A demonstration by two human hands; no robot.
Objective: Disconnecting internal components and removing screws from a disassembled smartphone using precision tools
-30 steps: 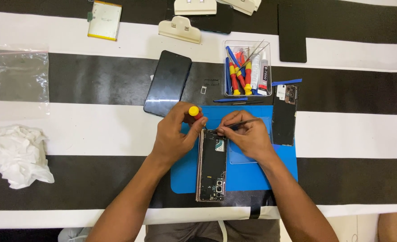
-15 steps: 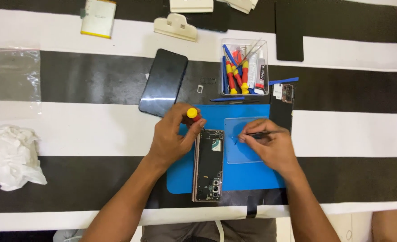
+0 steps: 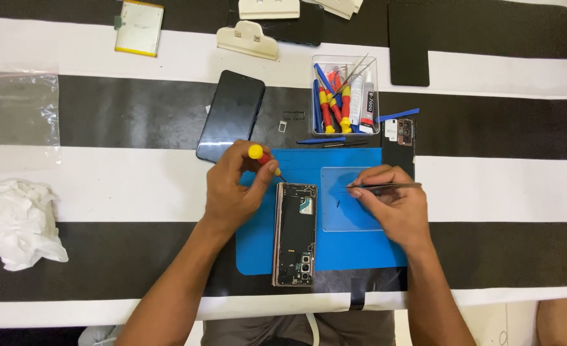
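Observation:
An opened phone chassis (image 3: 295, 234) lies lengthwise on a blue work mat (image 3: 335, 214), circuit side up. My left hand (image 3: 235, 186) grips a small red and yellow screwdriver (image 3: 262, 157), its tip close to the chassis's upper left corner. My right hand (image 3: 392, 205) holds black tweezers (image 3: 379, 187), tips pointing left over a clear rectangular sheet (image 3: 351, 198) on the mat, to the right of the chassis.
A dark phone back cover (image 3: 230, 115) lies above my left hand. A clear box of screwdrivers, picks and a glue tube (image 3: 344, 96) stands behind the mat. A camera-module piece (image 3: 402, 131), beige clamps (image 3: 247, 40), a battery (image 3: 139, 27), a plastic bag (image 3: 17, 115) and crumpled tissue (image 3: 11, 221) lie around.
My right hand with the tweezers has moved right, away from the chassis top, to over the clear sheet. My left hand stays by the chassis with the screwdriver.

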